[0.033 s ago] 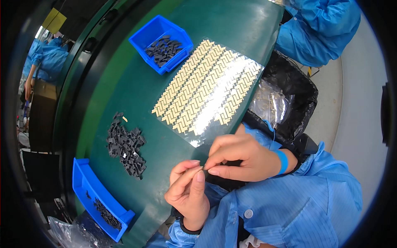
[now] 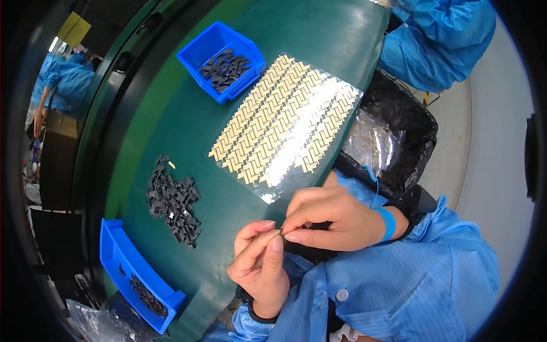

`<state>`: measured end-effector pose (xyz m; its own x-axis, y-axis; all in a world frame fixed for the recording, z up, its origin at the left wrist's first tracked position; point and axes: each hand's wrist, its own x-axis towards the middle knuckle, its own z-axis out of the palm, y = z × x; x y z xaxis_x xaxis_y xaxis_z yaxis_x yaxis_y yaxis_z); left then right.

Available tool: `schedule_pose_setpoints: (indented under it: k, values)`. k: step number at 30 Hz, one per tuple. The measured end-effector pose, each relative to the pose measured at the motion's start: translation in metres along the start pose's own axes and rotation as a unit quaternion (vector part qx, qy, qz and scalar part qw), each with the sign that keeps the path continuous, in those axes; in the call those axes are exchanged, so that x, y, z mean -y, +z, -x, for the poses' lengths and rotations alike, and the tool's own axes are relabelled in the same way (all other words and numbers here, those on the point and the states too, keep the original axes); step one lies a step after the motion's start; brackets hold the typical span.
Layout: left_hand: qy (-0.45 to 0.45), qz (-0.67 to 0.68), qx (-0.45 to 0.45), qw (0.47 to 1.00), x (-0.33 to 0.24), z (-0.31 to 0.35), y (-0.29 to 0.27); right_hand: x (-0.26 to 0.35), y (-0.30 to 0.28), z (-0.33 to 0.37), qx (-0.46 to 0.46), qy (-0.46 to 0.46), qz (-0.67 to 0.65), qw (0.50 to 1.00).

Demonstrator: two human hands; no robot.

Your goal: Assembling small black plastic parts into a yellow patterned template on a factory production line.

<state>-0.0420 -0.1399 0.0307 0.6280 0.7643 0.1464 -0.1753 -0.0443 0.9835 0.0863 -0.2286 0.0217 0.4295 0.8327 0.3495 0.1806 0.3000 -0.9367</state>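
Note:
My left hand and my right hand meet fingertip to fingertip above the near edge of the green table. Thumb and forefinger of each are pinched together on a small dark piece, mostly covered by the fingers. Just beyond my hands lies a clear sheet bearing rows of small cream-coloured stickers in a zigzag pattern. To the left is a loose heap of small black blocks, with one cream strip beside it.
A blue bin with black blocks stands at the back. Another blue bin, at the near left, holds smaller dark parts. A black-lined waste bin stands beyond the table's right edge. A co-worker's blue sleeve shows at the upper right.

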Motion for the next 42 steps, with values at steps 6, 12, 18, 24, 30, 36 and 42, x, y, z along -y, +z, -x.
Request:
schedule_pose_setpoints:
  k: [6,12,18,24,30,36,42]
  values:
    - [-0.042,0.059,0.031,0.997,0.003,0.000,0.000,-0.001,0.003,0.002,-0.028,0.025,-0.014,0.999]
    - [-0.191,0.245,0.039,0.950,0.000,0.000,0.003,0.002,0.001,0.001,-0.045,0.033,-0.019,0.998]
    - [0.083,-0.145,0.022,0.986,-0.003,-0.002,-0.018,-0.002,-0.103,0.011,-0.072,0.011,0.413,0.908]
    - [0.408,-0.419,0.084,0.807,-0.008,-0.008,-0.030,-0.011,-0.150,0.039,-0.099,0.081,0.716,0.686]
    - [0.477,-0.507,0.140,0.704,-0.010,0.001,-0.037,0.000,-0.054,0.004,0.007,0.043,0.109,0.993]
    - [0.512,-0.531,0.127,0.663,-0.011,0.003,-0.039,0.000,-0.017,-0.012,0.148,0.080,-0.059,0.984]
    - [0.537,-0.522,0.116,0.652,-0.003,0.002,-0.041,0.000,-0.010,-0.018,0.175,0.091,-0.074,0.978]
